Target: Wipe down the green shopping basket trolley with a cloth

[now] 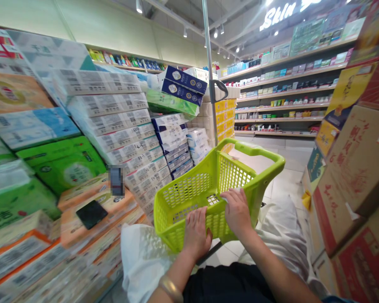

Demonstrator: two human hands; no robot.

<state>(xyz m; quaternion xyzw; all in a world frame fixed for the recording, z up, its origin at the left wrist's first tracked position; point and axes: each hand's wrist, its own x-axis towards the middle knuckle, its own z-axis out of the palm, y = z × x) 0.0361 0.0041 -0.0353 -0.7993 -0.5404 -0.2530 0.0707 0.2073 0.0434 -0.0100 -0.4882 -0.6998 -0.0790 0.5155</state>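
A lime-green plastic shopping cart with perforated walls stands right in front of me, its looped handle pointing to the right. My left hand is closed over its near rim, fingers over the edge and thumb on the outer wall. Further right along the same rim, my right hand is also closed, its fingertips bent over to the inner side. The basket's floor shows through between the walls, with no goods visible on it. A gold-coloured bangle circles my left wrist.
Tall stacks of packaged tissue rise on the left, with a dark phone-like object lying on an orange pack. Cardboard cartons line the right side. A metal pole stands behind the cart. Stocked shelves fill the back.
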